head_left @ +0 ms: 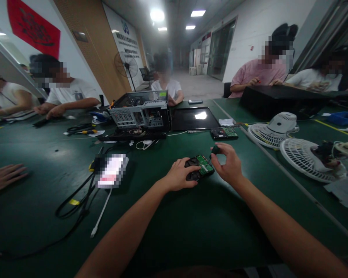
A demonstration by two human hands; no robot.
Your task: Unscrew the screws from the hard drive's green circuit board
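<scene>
A black hard drive (199,167) with a green circuit board facing up lies on the green table (191,227) in front of me. My left hand (179,176) grips its left side, fingers curled over the edge. My right hand (226,163) is closed on the dark green handle of a small screwdriver (214,150), held upright with its tip down on the drive's right side.
A second hard drive (224,133), an open computer case (140,112) and a dark panel (193,118) lie farther back. Dismantled white fans (274,129) sit right. A phone (111,170), cables and a white stick lie left. Other people sit around; someone's hand (4,177) rests far left.
</scene>
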